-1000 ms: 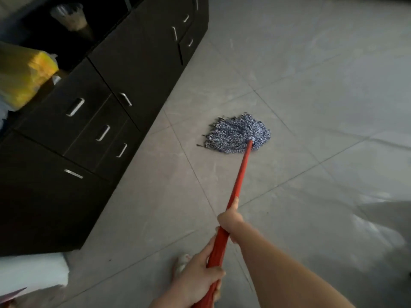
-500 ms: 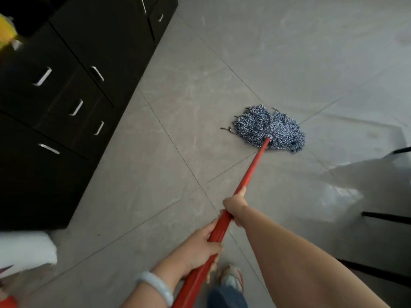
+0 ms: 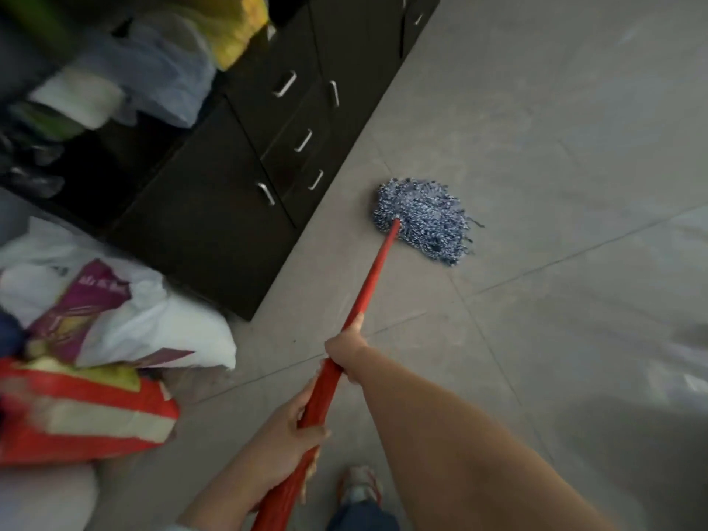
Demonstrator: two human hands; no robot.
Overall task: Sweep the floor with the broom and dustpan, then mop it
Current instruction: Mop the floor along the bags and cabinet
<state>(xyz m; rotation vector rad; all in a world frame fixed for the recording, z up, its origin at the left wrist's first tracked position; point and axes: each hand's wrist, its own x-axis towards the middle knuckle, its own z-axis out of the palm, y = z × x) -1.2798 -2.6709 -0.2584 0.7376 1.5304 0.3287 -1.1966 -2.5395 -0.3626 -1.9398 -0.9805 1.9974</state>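
Both hands gripped your mop handle (image 3: pixel 373 275): right hand (image 3: pixel 344 352) nearer the mop head (image 3: pixel 425 220), left hand (image 3: pixel 291 427) behind.

The purple bag (image 3: pixel 94 297) bears white lettering (too blurred to read); nothing else is legible.

Your mop head (image 3: pixel 423 220) now lies close beside the dark cabinet (image 3: pixel 245 208), nearer to it than half a second ago, when it sat out on the open tiles. Your view has swung left: a white bag (image 3: pixel 161 320), a red and cream sack (image 3: pixel 84 415) and a yellow bag (image 3: pixel 237 28) on the cabinet top now show. Your shoe (image 3: pixel 358 486) has come into sight below the handle (image 3: pixel 373 275).
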